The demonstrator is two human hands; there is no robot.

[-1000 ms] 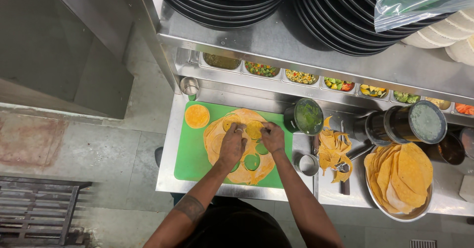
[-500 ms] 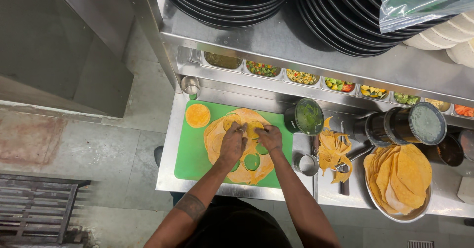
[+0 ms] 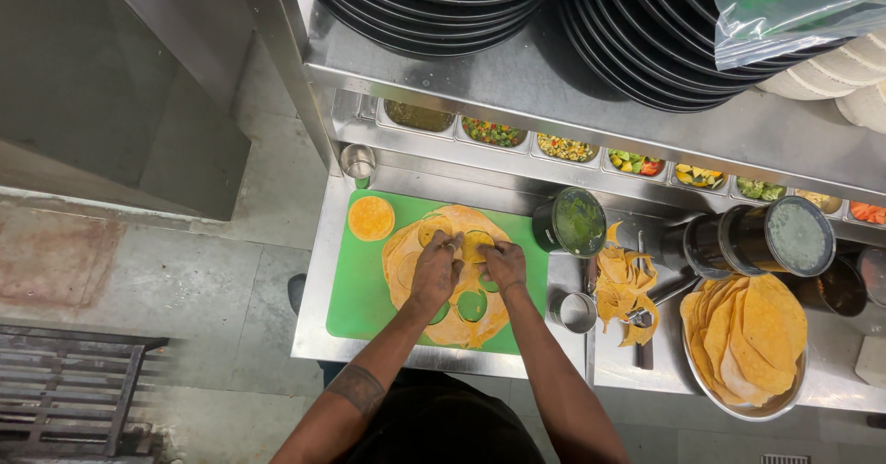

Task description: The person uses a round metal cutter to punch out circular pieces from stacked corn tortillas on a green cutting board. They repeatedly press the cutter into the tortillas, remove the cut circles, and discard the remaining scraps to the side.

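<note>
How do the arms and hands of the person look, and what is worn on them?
Both forearms are bare, with no sleeves in view. The left forearm carries a dark tattoo like a band of pattern. The left hand and the right hand wear no gloves; no ring or watch can be made out. The person wears a dark top, seen from above.

A large yellow tortilla (image 3: 452,284) lies flat under both hands, with round holes showing green. A small cut disc (image 3: 371,217) lies left of the left hand (image 3: 436,270), apparently flat.
</note>
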